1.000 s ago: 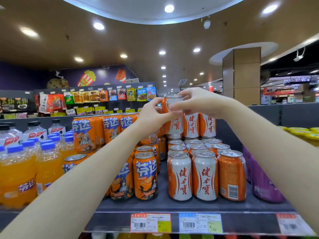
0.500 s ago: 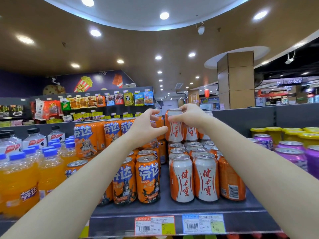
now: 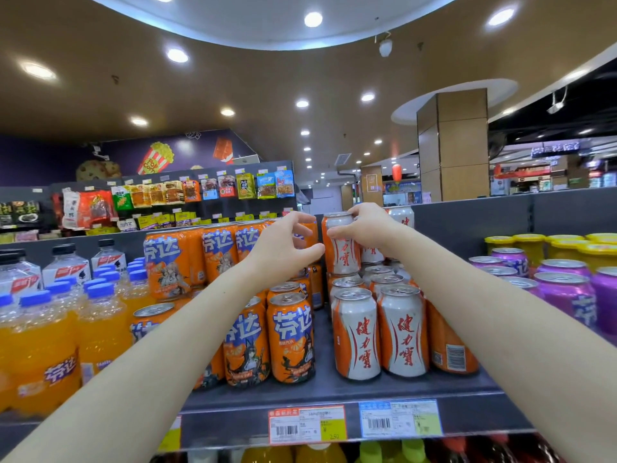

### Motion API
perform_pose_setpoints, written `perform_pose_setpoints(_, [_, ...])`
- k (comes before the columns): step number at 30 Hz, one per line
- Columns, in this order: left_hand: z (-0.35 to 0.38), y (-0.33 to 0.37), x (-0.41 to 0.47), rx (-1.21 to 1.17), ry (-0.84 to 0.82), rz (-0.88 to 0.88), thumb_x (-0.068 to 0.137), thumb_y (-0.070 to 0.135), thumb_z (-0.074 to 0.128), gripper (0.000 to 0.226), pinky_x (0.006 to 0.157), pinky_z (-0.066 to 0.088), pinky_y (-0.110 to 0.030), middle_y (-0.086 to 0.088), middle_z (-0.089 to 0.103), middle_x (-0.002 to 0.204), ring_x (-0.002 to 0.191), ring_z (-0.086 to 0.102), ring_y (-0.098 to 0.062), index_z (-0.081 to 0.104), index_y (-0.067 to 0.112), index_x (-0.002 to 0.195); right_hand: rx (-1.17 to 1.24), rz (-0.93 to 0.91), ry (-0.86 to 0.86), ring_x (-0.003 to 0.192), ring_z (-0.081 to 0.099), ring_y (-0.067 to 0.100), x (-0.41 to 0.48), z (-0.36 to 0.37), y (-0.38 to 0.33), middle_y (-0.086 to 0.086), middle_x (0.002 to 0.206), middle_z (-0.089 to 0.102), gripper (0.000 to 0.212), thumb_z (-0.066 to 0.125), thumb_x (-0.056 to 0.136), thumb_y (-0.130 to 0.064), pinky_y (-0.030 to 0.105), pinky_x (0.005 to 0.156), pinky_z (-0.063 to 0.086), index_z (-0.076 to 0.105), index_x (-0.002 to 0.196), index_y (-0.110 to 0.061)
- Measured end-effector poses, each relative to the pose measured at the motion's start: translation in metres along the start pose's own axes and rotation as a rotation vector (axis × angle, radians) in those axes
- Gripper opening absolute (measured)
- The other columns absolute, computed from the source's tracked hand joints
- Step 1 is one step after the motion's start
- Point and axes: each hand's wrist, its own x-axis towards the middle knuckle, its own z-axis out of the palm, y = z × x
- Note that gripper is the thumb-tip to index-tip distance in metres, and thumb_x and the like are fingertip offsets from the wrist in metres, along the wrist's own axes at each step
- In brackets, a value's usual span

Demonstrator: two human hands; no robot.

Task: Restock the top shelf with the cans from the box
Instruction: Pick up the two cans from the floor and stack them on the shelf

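Note:
An orange-and-white can [image 3: 341,248] with red characters stands on top of the back row of like cans on the top shelf [image 3: 334,392]. My right hand [image 3: 369,225] grips it near the rim, thumb on its front. My left hand [image 3: 287,247] hovers just left of the can with curled fingers, a small gap between thumb and can, holding nothing. Two rows of the same cans [image 3: 379,332] fill the shelf in front. The box is out of view.
Orange cartoon-print cans [image 3: 290,339] stand to the left, stacked two high at the back. Orange drink bottles [image 3: 66,332] fill the far left; purple cans [image 3: 564,292] and yellow cans [image 3: 534,248] the right. Price tags [image 3: 307,424] line the shelf edge.
The can has come down from mid-air onto the stacked back row. My left hand has let go of it and drawn slightly left; my right hand still grips it.

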Motion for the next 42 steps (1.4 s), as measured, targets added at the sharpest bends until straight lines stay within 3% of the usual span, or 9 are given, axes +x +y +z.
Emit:
perform_pose_setpoints(9, [0.002,0.005,-0.006,0.041,-0.022,-0.012,0.093,0.037,0.073,0.044,0.081,0.06,-0.028,0.01,0.066,0.117,0.101,0.067,-0.007,0.057,0.031,0.134,-0.036,0.001,0.0,0.103,0.064,0.019,-0.012,-0.002,0.001,0.005,0.12,0.065,0.073,0.078,0.083,-0.051,0.033,0.084,0.057,0.053,0.135,-0.008])
perform_pose_setpoints(13, [0.0,0.017,-0.019,0.095,-0.104,-0.004,0.092,0.041,0.073,0.021,0.078,0.057,-0.023,0.013,0.071,0.1,0.089,0.068,-0.001,0.069,0.032,0.111,-0.095,0.011,0.055,0.084,0.063,0.018,-0.02,-0.014,-0.001,0.003,0.086,0.06,0.049,0.078,0.084,-0.048,0.038,0.086,0.059,0.057,0.1,-0.007])
perform_pose_setpoints(15, [0.0,0.027,-0.028,0.113,-0.209,-0.005,0.091,0.047,0.073,0.022,0.074,0.054,-0.018,0.014,0.072,0.095,0.085,0.068,0.002,0.072,0.032,0.107,-0.184,0.007,0.072,0.075,0.058,0.016,-0.027,-0.025,-0.003,0.006,0.08,0.061,0.046,0.077,0.086,-0.044,0.04,0.085,0.06,0.063,0.095,-0.001])
perform_pose_setpoints(19, [0.006,0.042,-0.041,0.133,-0.436,-0.017,0.08,0.07,0.073,0.046,0.082,0.059,-0.022,0.015,0.073,0.103,0.091,0.069,0.002,0.07,0.037,0.113,-0.442,-0.042,-0.259,0.087,0.072,0.016,-0.063,-0.055,-0.015,0.006,0.097,0.074,0.046,0.072,0.089,-0.049,0.034,0.081,0.063,0.069,0.113,-0.01])
perform_pose_setpoints(22, [0.013,0.05,-0.044,0.193,-0.48,-0.01,0.075,0.075,0.073,0.056,0.088,0.058,-0.026,0.014,0.069,0.111,0.098,0.066,-0.001,0.07,0.039,0.117,-0.685,-0.07,-0.498,0.098,0.071,0.015,-0.085,-0.066,-0.018,0.001,0.111,0.074,0.06,0.069,0.085,-0.063,0.033,0.089,0.06,0.069,0.122,-0.015])
perform_pose_setpoints(25, [0.014,0.053,-0.043,0.207,-0.47,-0.01,0.075,0.071,0.075,0.056,0.087,0.058,-0.026,0.012,0.069,0.114,0.1,0.065,-0.001,0.071,0.036,0.118,-0.868,-0.111,-0.56,0.099,0.07,0.014,-0.095,-0.063,-0.013,-0.003,0.106,0.075,0.064,0.068,0.079,-0.073,0.036,0.092,0.059,0.073,0.112,-0.019])
perform_pose_setpoints(29, [0.012,0.055,-0.044,0.206,-0.486,-0.03,0.077,0.067,0.076,0.052,0.082,0.056,-0.022,0.012,0.071,0.11,0.096,0.066,-0.001,0.072,0.035,0.118,-0.87,-0.168,-0.518,0.087,0.068,0.012,-0.099,-0.059,-0.001,-0.005,0.089,0.071,0.037,0.073,0.083,-0.06,0.031,0.084,0.058,0.067,0.087,-0.024])
perform_pose_setpoints(33, [0.012,0.055,-0.048,0.196,-0.471,-0.045,0.079,0.064,0.077,0.052,0.077,0.052,-0.017,0.016,0.07,0.109,0.095,0.065,-0.001,0.073,0.034,0.121,-0.796,-0.184,-0.543,0.094,0.072,0.016,-0.101,-0.066,0.006,-0.002,0.1,0.077,0.05,0.072,0.085,-0.058,0.03,0.085,0.059,0.076,0.108,-0.014])
perform_pose_setpoints(42, [0.01,0.06,-0.049,0.216,-0.474,-0.078,0.075,0.067,0.077,0.055,0.087,0.056,-0.023,0.02,0.069,0.109,0.102,0.065,0.0,0.073,0.036,0.121,-0.7,-0.23,-0.491,0.116,0.063,0.018,-0.114,-0.079,0.008,-0.002,0.13,0.065,0.069,0.072,0.085,-0.059,0.036,0.1,0.053,0.06,0.138,-0.016])
